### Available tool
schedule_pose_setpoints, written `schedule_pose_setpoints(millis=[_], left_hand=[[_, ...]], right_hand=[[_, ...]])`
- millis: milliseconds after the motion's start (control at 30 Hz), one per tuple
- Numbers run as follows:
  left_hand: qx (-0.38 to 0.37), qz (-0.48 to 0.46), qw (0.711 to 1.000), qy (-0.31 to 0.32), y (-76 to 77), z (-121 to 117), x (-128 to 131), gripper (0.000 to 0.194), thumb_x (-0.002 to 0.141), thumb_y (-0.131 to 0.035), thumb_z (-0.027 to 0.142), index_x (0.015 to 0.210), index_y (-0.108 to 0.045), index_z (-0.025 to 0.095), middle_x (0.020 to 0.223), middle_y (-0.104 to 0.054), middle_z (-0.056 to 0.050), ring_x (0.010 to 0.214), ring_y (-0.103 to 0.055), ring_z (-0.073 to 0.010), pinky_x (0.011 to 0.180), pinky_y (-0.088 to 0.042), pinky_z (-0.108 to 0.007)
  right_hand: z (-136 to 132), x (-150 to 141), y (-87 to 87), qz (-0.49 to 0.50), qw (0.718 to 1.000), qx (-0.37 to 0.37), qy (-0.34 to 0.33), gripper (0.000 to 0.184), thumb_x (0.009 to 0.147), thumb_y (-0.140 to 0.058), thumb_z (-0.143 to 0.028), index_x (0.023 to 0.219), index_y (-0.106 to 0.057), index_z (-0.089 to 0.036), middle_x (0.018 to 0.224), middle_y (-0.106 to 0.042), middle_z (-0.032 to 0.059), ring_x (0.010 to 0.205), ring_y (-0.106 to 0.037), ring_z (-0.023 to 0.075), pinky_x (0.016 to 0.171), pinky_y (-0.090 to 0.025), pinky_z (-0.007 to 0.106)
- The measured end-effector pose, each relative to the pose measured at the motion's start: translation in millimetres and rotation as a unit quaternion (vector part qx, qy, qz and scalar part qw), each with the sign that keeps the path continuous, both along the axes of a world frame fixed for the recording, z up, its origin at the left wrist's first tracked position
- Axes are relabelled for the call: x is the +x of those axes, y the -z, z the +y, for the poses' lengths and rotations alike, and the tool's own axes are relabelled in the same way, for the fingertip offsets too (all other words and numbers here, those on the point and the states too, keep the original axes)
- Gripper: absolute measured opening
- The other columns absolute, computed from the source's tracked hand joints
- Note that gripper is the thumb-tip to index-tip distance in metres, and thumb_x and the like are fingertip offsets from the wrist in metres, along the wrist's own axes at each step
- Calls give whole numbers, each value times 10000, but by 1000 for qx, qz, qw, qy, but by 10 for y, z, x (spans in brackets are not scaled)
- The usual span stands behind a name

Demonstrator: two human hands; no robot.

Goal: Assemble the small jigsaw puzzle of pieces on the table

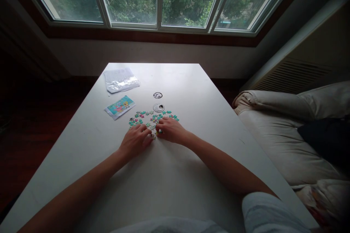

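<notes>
Several small teal, pink and yellow puzzle pieces (pixel 153 117) lie scattered on a white table (pixel 177 80). My left hand (pixel 135 141) and my right hand (pixel 171 130) rest side by side at the near edge of the pile. Both have their fingers curled, and the fingertips meet over a few pieces between the hands. What each hand pinches is too small to make out. A colourful picture card (pixel 119 106) lies to the left of the pieces.
A crumpled clear plastic bag (pixel 120 79) lies at the far left of the table. Two round metal discs (pixel 158 101) sit just beyond the pieces. A pale sofa with cushions (pixel 290 131) stands to the right. Windows (pixel 158 0) run along the far wall.
</notes>
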State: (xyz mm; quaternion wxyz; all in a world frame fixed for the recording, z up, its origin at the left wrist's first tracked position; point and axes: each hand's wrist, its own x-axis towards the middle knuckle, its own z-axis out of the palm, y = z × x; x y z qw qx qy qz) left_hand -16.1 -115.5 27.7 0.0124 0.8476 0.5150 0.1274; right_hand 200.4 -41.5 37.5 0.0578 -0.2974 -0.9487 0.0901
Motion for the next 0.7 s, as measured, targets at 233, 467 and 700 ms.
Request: schedule_pose_setpoints(millis=[233,467,700], left_hand=[[1,-36,999,-14,139,-40,56,91,933,-621,287,1002,-670,254,974,-631,-62,946,-569,-246,832,-457,-392],[-12,-59,998,-25,183,-6,77,146,942,-614,297,1073,-675,272,1015,-638,-54,981,-569,-245,850,-452,-396],[-7,-68,997,-22,215,-2,55,227,921,-639,309,1143,-676,286,1044,-638,-58,1004,-561,-253,887,-448,-415]], right_hand=[[-41,-52,144,43,998,16,38,109,889,-708,-265,988,-700,-219,997,-657,72,964,-542,224,789,-392,317],[-31,11,221,61,997,-21,47,135,880,-725,-252,1005,-686,-219,1039,-620,71,1001,-521,223,867,-386,328],[-23,27,259,75,995,-36,47,159,872,-718,-244,1003,-636,-207,1046,-627,66,1014,-529,226,871,-361,326]])
